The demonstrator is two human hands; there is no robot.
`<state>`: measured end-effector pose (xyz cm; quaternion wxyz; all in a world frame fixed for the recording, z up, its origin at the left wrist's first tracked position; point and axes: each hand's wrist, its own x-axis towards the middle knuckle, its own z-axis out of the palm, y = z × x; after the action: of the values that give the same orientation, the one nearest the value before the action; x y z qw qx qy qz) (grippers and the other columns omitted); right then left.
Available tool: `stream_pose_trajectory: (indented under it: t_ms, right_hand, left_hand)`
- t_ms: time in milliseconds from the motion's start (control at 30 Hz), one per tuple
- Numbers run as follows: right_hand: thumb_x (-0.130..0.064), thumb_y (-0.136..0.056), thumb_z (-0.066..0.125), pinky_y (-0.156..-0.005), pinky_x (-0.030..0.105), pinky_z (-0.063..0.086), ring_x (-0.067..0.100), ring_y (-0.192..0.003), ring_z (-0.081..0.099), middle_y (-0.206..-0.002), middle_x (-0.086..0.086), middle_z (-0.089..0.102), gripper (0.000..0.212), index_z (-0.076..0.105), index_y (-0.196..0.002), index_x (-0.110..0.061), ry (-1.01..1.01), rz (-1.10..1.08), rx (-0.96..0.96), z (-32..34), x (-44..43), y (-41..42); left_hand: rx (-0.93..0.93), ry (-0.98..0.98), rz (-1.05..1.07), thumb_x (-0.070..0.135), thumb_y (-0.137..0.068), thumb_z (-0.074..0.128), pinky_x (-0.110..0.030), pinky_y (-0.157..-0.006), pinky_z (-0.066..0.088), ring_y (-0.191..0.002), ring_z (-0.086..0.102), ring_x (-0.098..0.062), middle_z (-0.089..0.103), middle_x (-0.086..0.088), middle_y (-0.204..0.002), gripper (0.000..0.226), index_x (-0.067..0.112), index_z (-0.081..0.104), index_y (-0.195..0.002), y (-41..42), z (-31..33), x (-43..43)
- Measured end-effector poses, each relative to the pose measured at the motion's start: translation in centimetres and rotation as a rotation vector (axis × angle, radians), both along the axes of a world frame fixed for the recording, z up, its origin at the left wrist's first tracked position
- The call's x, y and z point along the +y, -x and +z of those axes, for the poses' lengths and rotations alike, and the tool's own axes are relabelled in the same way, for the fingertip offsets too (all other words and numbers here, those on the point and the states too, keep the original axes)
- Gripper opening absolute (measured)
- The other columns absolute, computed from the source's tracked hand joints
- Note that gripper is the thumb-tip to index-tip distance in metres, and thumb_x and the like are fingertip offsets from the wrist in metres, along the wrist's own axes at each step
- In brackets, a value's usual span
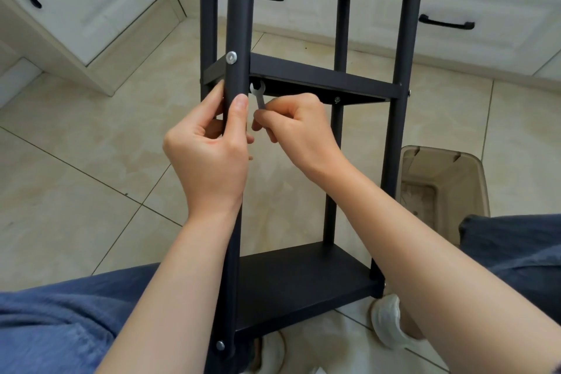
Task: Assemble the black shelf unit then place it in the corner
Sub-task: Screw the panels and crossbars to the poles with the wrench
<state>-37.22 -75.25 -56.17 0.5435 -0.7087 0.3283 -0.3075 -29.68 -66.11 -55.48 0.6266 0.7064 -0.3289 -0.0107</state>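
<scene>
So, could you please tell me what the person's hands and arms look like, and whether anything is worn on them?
The left hand and the right hand are bare: no gloves, and no ring, watch or bracelet shows. Both forearms are bare too, with no sleeve in view as far as the picture's lower edge.

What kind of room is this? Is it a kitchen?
Probably a kitchen at home, though I can't be sure. There are white cabinet doors with black handles, shiny beige floor tiles, and a plastic bin beside the black shelf unit.
</scene>
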Motion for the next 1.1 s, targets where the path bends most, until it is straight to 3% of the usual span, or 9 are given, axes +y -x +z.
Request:
stream_pose_trajectory:
  t_ms: [167, 333, 567, 700, 800, 933, 1100]
  right_hand:
    - [-0.009, -0.089, 0.061, -0.069, 0.045, 0.049, 0.028, -0.066, 0.057, -0.06, 0.014, 0.061, 0.036, 0.062, -0.054, -0.016, 0.012, -0.008, -0.013, 0.7, -0.1, -0.2]
    - [-0.01, -0.09, 0.062, -0.062, 0.037, 0.045, 0.014, -0.056, 0.047, -0.054, 0.009, 0.054, 0.041, 0.058, -0.051, -0.022, 0.003, 0.003, -0.002, 0.9, -0.2, -0.2]
    - [-0.013, -0.093, 0.063, -0.055, 0.026, 0.038, 0.012, -0.051, 0.043, -0.059, 0.018, 0.059, 0.035, 0.065, -0.061, 0.0, 0.039, -0.005, 0.017, 0.6, -0.4, -0.2]
    - [-0.014, -0.095, 0.062, -0.057, 0.025, 0.046, 0.002, -0.05, 0.053, -0.062, 0.012, 0.066, 0.032, 0.071, -0.069, 0.001, 0.051, -0.004, 0.03, 0.5, -0.3, -0.6]
    - [-0.015, -0.096, 0.061, -0.065, 0.035, 0.054, 0.013, -0.058, 0.061, -0.064, 0.012, 0.067, 0.03, 0.073, -0.073, 0.001, 0.057, -0.008, 0.026, 0.3, -0.2, -0.9]
    - [-0.014, -0.096, 0.061, -0.07, 0.043, 0.053, 0.025, -0.065, 0.064, -0.064, 0.01, 0.068, 0.029, 0.074, -0.075, 0.0, 0.066, -0.049, 0.004, -0.2, 0.0, -1.1]
    - [-0.013, -0.095, 0.063, -0.068, 0.031, 0.054, 0.01, -0.062, 0.067, -0.065, 0.005, 0.07, 0.026, 0.075, -0.076, -0.001, 0.1, -0.118, -0.032, -0.6, -0.1, -1.5]
  left_hand:
    - [0.009, -0.014, 0.006, 0.023, -0.095, 0.068, -0.035, -0.053, 0.056, -0.057, 0.066, -0.012, 0.073, 0.006, -0.078, 0.024, 0.015, 0.076, -0.115, -0.1, -0.2, 0.1]
    - [0.018, -0.02, 0.01, 0.023, -0.095, 0.068, -0.037, -0.053, 0.057, -0.057, 0.067, -0.013, 0.075, 0.005, -0.081, 0.026, 0.014, 0.076, -0.117, 0.0, -0.2, 0.1]
    - [0.017, -0.022, 0.011, 0.023, -0.094, 0.069, -0.04, -0.054, 0.058, -0.058, 0.068, -0.014, 0.072, 0.015, -0.074, 0.02, 0.021, 0.075, -0.113, 0.1, -0.2, 0.1]
    - [0.016, -0.022, 0.01, 0.022, -0.095, 0.068, -0.036, -0.054, 0.058, -0.059, 0.069, -0.013, 0.073, 0.014, -0.076, 0.024, 0.014, 0.076, -0.116, 0.1, -0.2, 0.1]
    - [0.027, -0.027, 0.002, 0.022, -0.094, 0.068, -0.04, -0.054, 0.058, -0.059, 0.068, -0.015, 0.072, 0.015, -0.07, 0.023, 0.017, 0.076, -0.115, 0.1, -0.2, 0.0]
    - [0.017, -0.03, -0.015, 0.022, -0.095, 0.068, -0.041, -0.053, 0.059, -0.06, 0.069, -0.015, 0.072, 0.017, -0.071, 0.023, 0.02, 0.074, -0.117, 0.2, -0.1, -0.1]
    - [0.039, -0.024, -0.009, 0.021, -0.095, 0.068, -0.03, -0.053, 0.056, -0.06, 0.069, -0.011, 0.076, 0.003, -0.085, 0.029, 0.011, 0.074, -0.121, 0.3, -0.1, -0.2]
